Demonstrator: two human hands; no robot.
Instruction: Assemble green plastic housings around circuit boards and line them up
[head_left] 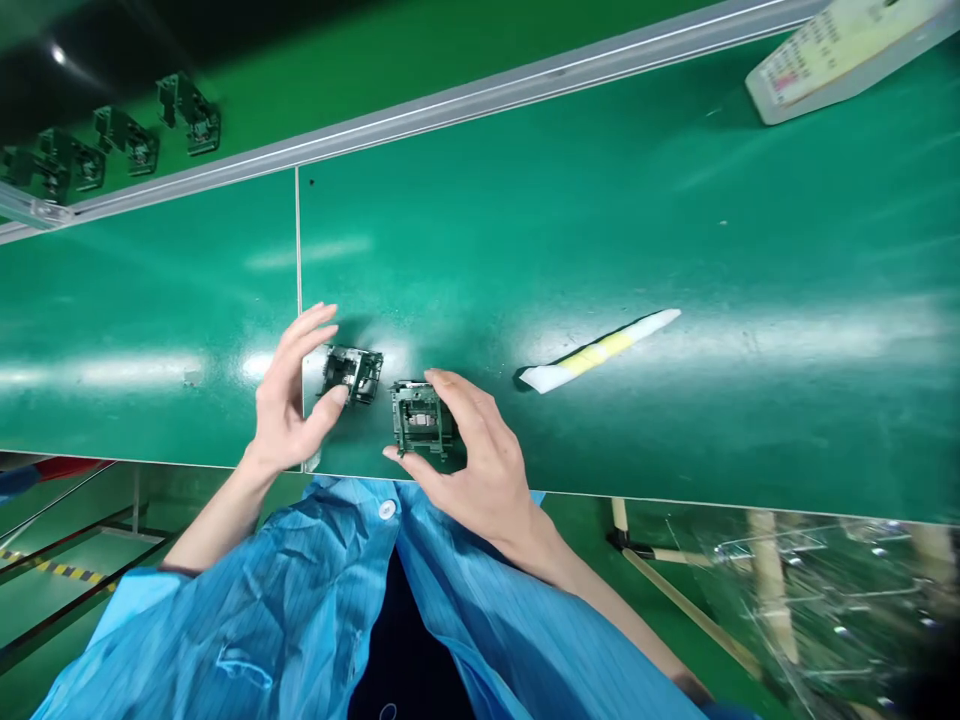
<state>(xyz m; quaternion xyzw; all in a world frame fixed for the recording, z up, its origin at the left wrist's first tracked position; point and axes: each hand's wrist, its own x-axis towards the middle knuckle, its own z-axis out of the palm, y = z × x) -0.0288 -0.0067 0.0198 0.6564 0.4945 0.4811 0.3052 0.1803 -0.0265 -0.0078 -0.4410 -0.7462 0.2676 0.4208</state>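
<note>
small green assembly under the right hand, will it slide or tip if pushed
Probably stiff and light: the small green assembly is a boxy frame pinched in the right hand. Likely slides rather than tips, as the green bench top looks glossy.

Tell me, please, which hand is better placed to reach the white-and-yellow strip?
Probably the right hand: it lies nearer the white-and-yellow strip, though it grips a green module. The left hand holds a darker module, farther away.
</note>
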